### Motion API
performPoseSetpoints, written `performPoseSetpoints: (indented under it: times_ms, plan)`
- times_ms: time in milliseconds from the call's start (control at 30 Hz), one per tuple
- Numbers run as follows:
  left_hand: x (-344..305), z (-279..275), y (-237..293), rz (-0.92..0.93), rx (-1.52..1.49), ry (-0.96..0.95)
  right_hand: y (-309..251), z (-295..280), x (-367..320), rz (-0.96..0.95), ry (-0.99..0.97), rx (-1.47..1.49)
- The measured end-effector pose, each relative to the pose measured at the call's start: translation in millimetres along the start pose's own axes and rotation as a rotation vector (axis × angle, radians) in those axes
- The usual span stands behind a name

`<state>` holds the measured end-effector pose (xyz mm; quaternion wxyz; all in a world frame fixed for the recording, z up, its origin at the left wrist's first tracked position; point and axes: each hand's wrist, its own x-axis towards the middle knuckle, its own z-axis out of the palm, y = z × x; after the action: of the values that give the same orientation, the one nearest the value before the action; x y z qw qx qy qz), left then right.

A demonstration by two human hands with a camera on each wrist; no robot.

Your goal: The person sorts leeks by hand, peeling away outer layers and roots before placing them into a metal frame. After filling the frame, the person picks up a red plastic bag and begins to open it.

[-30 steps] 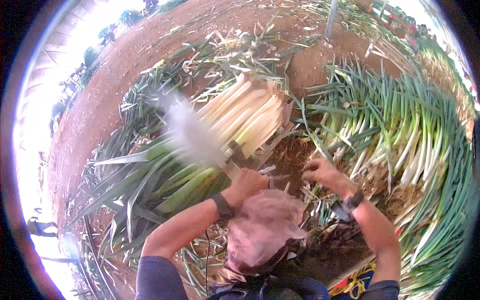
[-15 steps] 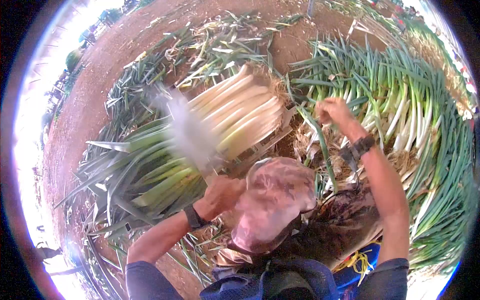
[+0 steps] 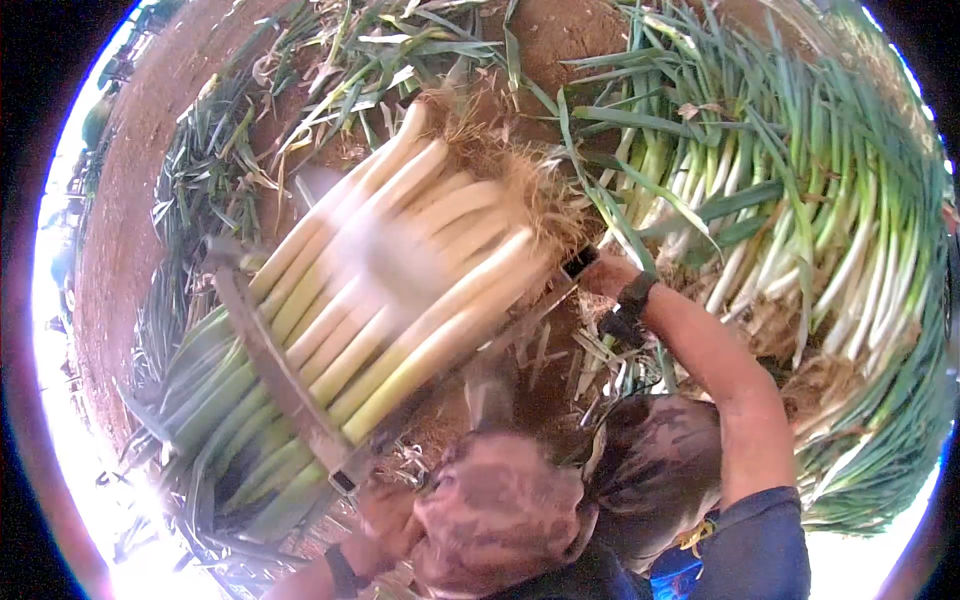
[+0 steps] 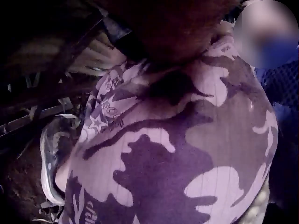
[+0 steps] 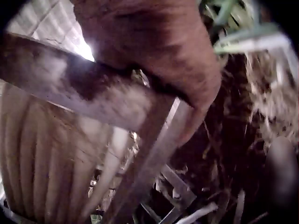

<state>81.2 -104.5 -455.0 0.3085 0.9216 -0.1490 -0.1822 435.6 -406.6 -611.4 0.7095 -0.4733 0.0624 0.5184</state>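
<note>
In the head view a row of long green onions (image 3: pixel 420 200) with peeled white stalks lies in a metal frame (image 3: pixel 280 375), roots to the right, leaves to the lower left. A blurred patch covers some stalks. My right hand (image 3: pixel 605 276) grips the frame's corner at the root end; in the right wrist view the hand (image 5: pixel 173 51) curls over the metal bars (image 5: pixel 112 102). My left hand (image 3: pixel 390 515) holds the frame's near end beside my knee (image 3: pixel 500 510), its fingers partly hidden. The left wrist view mostly shows camouflage trousers (image 4: pixel 163 154).
A large heap of unpeeled green onions (image 3: pixel 800 220) lies to the right, roots toward me. Cut leaves (image 3: pixel 360 60) litter the brown soil (image 3: pixel 570 40) beyond the frame. My shoe (image 4: pixel 53 158) stands on the ground beside the frame.
My right hand has come from beside the unpeeled heap to the frame's corner. The left hand has moved lower left with the near end. The framed onions look larger and closer in the head view.
</note>
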Motion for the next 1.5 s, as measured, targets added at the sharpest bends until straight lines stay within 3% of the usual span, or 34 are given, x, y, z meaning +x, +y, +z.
performPoseSetpoints:
  times_ms: [100,267,300,333,367,433,533,633,767,967,1267,1300,1333,1400,1433,1467,1500]
  plan:
    - [9,4,-2,-0.062,-0.006,-0.019,8,-11,26,0.031,0.034,-0.197]
    - [11,7,3,-0.109,0.014,-0.05,-23,25,44,-0.03,-0.062,-0.323]
    - [10,7,4,-0.121,0.015,-0.052,-14,0,62,-0.099,-0.209,-0.339]
    - [10,7,4,-0.137,0.016,-0.056,-39,17,54,-0.06,-0.016,-0.476]
    - [9,8,4,-0.152,0.009,-0.058,-37,-33,61,0.166,-0.232,0.285]
    - [9,8,3,-0.174,0.007,-0.054,-85,-49,17,-0.12,0.007,-0.11]
    - [11,7,0,-0.184,0.011,-0.047,-121,-106,-48,-0.368,0.42,-0.261]
    - [14,7,-4,-0.176,0.029,-0.05,-113,-162,-87,-0.471,0.76,-0.32]
    - [14,9,-1,-0.177,0.051,-0.059,-88,-208,-108,-0.555,0.996,-0.438]
    - [6,8,0,-0.2,0.062,-0.041,-73,-232,-89,-0.619,1.128,-0.736]
    - [-3,6,-3,-0.22,0.07,-0.042,-27,-264,-2,-0.749,1.085,-1.199]
    - [-4,6,-4,-0.223,0.07,-0.041,-40,-250,-22,-0.592,1.074,-1.375]
    - [-4,6,-7,-0.226,0.071,-0.038,-35,-255,-22,-0.587,1.078,-1.377]
    - [-4,4,-11,-0.223,0.075,-0.035,-24,-256,-32,-0.729,0.981,-0.97]
    - [-2,4,-13,-0.219,0.081,-0.032,-47,-174,-54,-0.816,1.081,-0.873]
    - [-1,5,-15,-0.214,0.085,-0.024,-69,-150,-63,-0.809,1.103,-0.879]
    - [0,5,-17,-0.206,0.09,-0.017,-86,-139,-72,-0.73,1.102,-0.543]
